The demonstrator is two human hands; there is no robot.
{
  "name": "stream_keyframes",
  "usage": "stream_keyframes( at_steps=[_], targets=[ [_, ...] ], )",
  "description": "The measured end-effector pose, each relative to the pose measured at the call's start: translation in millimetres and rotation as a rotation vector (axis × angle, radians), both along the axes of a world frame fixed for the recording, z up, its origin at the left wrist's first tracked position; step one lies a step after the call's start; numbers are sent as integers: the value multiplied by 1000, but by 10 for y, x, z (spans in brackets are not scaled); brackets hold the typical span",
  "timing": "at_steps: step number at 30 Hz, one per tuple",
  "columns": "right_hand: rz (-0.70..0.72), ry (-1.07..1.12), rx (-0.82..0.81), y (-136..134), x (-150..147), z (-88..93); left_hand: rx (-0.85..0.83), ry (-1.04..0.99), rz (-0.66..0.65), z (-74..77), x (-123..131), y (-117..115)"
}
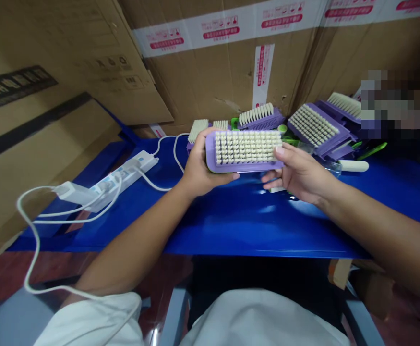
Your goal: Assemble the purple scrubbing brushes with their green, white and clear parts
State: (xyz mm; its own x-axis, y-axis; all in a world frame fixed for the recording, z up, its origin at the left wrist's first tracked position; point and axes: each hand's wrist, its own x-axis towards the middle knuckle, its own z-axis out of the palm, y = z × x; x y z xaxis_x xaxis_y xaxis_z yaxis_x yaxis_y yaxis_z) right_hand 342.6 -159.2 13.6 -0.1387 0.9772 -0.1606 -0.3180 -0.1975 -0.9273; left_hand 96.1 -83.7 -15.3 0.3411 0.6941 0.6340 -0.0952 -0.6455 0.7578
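Holding purple brush [244, 166] above middle of blue desk [231, 230], bristles toward camera.
Gripping left end firmly in left hand [204, 166], with thumb under lower edge; touching right-end bristles with thumb of right hand [299, 173], with lower fingers loosely parted; can't tell if pinching. Most room toward front edge; tight at back edge, with loose purple brushes [314, 126] heaped from near middle toward right corner and cartons [210, 77] right behind. Narrowed on left side by white power strip [119, 180] and cables [62, 221]. Reading "商用电" on left carton [69, 96], rest unclear; red-and-white tape [220, 29] printed too small to read.
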Motion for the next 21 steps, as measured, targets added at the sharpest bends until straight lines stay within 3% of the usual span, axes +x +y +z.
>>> stream_keyframes(
  at_steps=[5, 8, 16, 21],
  targets=[
    [252, 37, -54, 26, 8, -45, -242, -225, -35, -28, 26, 9],
    [311, 110, -110, 43, 11, -61, -336, -300, -68, -5, 42, -23],
    [196, 111, -237, 68, -48, -128, -375, -310, -139, 86, 41, -123],
    [68, 120, -135, 64, -44, -92, -515, -271, -174, 134, 30, -113]
  ],
)
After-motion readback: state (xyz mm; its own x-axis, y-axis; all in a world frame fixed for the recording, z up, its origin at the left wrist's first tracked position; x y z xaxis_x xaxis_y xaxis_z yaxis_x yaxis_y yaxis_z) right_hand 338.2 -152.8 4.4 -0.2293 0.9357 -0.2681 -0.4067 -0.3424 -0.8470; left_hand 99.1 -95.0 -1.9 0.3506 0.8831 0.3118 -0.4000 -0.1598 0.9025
